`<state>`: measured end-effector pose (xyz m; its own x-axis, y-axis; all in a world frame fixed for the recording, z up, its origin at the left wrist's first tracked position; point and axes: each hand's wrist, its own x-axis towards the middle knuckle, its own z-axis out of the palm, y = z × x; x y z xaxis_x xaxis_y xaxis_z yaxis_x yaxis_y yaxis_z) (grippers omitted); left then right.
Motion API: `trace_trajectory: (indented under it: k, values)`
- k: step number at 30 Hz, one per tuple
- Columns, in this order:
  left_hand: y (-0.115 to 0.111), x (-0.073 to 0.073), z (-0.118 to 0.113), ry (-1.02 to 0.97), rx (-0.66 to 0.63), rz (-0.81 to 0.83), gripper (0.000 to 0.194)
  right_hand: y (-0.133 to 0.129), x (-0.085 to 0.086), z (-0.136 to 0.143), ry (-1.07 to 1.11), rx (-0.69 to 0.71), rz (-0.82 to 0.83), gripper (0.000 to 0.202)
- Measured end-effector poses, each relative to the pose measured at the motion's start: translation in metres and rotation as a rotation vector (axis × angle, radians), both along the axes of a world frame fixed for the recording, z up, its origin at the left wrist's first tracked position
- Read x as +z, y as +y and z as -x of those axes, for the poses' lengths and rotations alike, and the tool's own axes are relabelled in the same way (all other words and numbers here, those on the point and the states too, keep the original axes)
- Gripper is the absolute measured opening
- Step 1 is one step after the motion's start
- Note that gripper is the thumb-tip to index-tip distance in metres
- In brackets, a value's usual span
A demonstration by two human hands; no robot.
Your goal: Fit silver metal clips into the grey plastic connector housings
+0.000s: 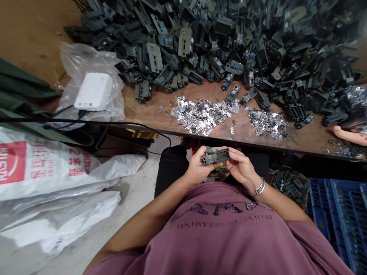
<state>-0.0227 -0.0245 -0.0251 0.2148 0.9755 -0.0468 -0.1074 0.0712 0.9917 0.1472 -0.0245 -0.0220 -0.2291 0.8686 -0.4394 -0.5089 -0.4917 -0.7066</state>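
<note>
A dark grey-green plastic part (216,156) is held in front of my body, just off the table's front edge. Around its left end my left hand (198,167) is closed. My right hand (241,166), with a silver bracelet at the wrist, grips its right end with thumb and fingers. Beyond the hands, two heaps of small shiny metal pieces (200,115) (269,123) lie on the wooden table (140,115). A large pile of similar dark plastic parts (183,41) covers the back of the table.
At the left, a white box (94,91) sits on clear plastic wrap, and a black cable (122,122) crosses towards the middle. White sacks (52,166) stand at the left. Blue crates (351,212) are at the lower right. Another person's hand (353,136) shows at the right edge.
</note>
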Motion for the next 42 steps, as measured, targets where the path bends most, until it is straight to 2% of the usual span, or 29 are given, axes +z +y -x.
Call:
trace_trajectory:
  k: [2,4,7,10,11,13,15,17,19,22,24,27,29,33,42]
  values:
    - [0.0,0.001,0.006,-0.048,-0.099,0.071,0.054,-0.002,0.0,-0.002,0.007,0.01,-0.006,0.031]
    - [0.0,0.005,0.013,-0.173,-0.22,0.193,0.059,-0.006,0.001,-0.005,-0.091,0.041,-0.077,0.03]
    - [0.001,0.011,0.016,-0.354,-0.287,0.457,0.057,-0.008,0.007,-0.009,-0.389,0.186,-0.324,0.03]
    - [0.002,0.017,0.009,-0.327,-0.27,0.652,0.052,0.001,0.015,-0.015,-0.748,0.388,-0.674,0.032]
    - [0.003,0.019,0.005,-0.321,-0.247,0.683,0.053,0.008,0.018,-0.018,-0.877,0.392,-0.782,0.032]
    - [0.006,0.023,-0.003,-0.355,-0.165,0.709,0.053,0.027,0.021,-0.026,-1.168,0.292,-0.933,0.032]
    - [0.009,0.026,-0.01,-0.39,-0.099,0.712,0.044,0.05,0.022,-0.034,-1.484,0.195,-0.969,0.03]
    - [0.014,0.028,-0.015,-0.383,-0.041,0.69,0.033,0.072,0.021,-0.039,-1.758,0.251,-0.908,0.026]
    - [0.018,0.028,-0.018,-0.342,0.009,0.66,0.027,0.085,0.02,-0.041,-1.911,0.351,-0.849,0.022]
    - [0.022,0.027,-0.022,-0.281,0.055,0.609,0.025,0.086,0.019,-0.039,-1.84,0.341,-0.907,0.019]
    - [0.022,0.025,-0.023,-0.273,0.064,0.542,0.029,0.074,0.019,-0.033,-1.61,0.239,-0.965,0.017]
    - [0.02,0.023,-0.023,-0.283,0.037,0.424,0.04,0.051,0.02,-0.022,-1.234,0.095,-0.948,0.009]
    - [0.018,0.022,-0.023,-0.259,0.0,0.366,0.042,0.038,0.021,-0.014,-1.128,0.068,-0.974,0.011]
    - [0.016,0.021,-0.02,-0.145,-0.035,0.256,0.038,0.028,0.025,-0.004,-1.114,0.077,-1.126,0.007]
    - [0.012,0.023,-0.02,0.045,0.039,0.177,0.034,0.023,0.021,-0.003,-1.193,0.102,-1.239,0.016]
